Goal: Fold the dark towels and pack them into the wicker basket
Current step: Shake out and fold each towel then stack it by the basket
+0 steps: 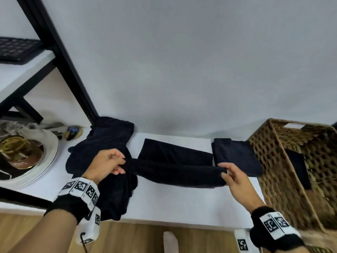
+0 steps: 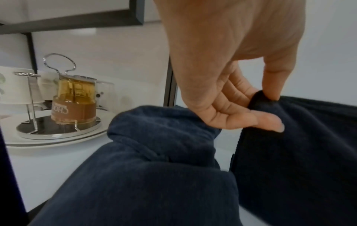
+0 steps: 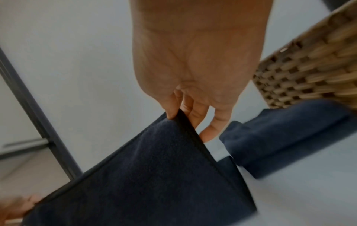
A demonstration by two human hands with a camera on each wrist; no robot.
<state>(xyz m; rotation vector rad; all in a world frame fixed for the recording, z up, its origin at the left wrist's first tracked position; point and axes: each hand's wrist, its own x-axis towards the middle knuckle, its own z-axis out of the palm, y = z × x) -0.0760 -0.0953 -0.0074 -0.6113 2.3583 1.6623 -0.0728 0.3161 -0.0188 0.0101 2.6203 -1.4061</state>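
Observation:
A dark navy towel is stretched between my two hands above the white table. My left hand pinches its left corner between thumb and fingers. My right hand pinches the right corner. Its far part lies flat on the table. A pile of unfolded dark towels lies under and behind my left hand. A folded dark towel rests beside the wicker basket at the right. Inside the basket lies another dark folded towel.
A white round tray with a glass jar on a metal stand sits at the left. A black shelf frame rises behind the pile. The white table ends at a near edge above a wooden floor.

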